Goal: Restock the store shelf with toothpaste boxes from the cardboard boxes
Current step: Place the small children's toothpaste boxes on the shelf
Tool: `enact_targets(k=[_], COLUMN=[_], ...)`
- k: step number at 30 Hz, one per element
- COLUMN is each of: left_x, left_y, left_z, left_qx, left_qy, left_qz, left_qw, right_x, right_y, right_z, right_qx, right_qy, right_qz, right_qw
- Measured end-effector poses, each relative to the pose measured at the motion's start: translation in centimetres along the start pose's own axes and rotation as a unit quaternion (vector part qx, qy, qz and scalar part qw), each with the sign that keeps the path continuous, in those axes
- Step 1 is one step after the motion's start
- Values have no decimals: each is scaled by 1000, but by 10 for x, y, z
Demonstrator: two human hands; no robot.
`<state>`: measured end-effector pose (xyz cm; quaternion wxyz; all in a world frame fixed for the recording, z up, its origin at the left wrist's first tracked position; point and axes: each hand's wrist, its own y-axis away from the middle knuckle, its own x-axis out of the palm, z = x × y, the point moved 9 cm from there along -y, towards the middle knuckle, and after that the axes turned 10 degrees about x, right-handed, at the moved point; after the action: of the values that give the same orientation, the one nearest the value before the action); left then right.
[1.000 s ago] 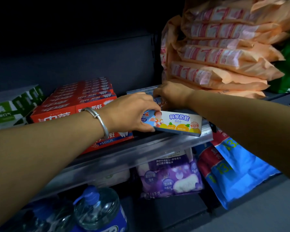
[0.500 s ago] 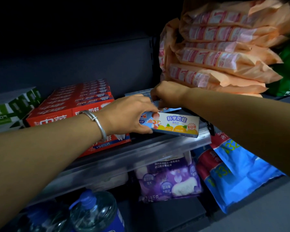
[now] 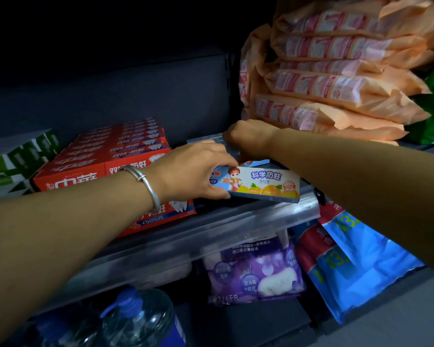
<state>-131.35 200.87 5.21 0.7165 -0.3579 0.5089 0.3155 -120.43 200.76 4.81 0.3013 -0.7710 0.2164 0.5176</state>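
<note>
Dim grey metal store shelf [image 3: 211, 229], centre frame: light, stiff blue-and-orange cardboard toothpaste box [image 3: 263, 184] at front edge. Left hand [image 3: 193, 171] pinches its left end; long faces give safer hold. Right hand [image 3: 246, 139] curled behind, grip contents hidden. Red toothpaste boxes [image 3: 105, 156] left.

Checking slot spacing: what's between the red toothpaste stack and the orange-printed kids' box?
In the head view, only the left hand, gripping the kids' toothpaste box by its left end; dark shelf shows beneath, beside the red toothpaste boxes.
</note>
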Motion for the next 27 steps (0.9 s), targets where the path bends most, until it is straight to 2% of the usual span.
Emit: enact_targets(k=[4,8,10,12,14,19,21,24,27], left_x=[2,1,0,-3,-5,-9,-11,-12,-14], left_y=[-1,-3,-4,-5,-6,-7,-7,-5,-4], left_z=[1,-1,-3,-7,-11,-20,-22,-23,-22], left_qx=[-9,-19,-27,-31,-41,-58,-68,-80,-89], left_qy=[-2,-8,-13,-18,-26,-46,-58,-69,-75], left_qz=[1,-1,2,0,3,0,-3,-4,-9], left_qw=[1000,1000,1000,999,999,997,996,994,993], right_x=[0,-16,-17,-9,-6,-5,-5,-9,-14], right_y=[1,9,17,30,44,67,73,80,81], right_z=[-2,-8,-12,-11,-11,-14,-15,-16,-16], right_qx=[5,51,84,113,124,138,139,123,110], right_qy=[-25,-132,-236,-345,-388,-449,-443,-397,-386], right_qz=[18,27,72,159,206,240,251,262,263], right_qw=[1000,990,965,918,890,850,849,871,877])
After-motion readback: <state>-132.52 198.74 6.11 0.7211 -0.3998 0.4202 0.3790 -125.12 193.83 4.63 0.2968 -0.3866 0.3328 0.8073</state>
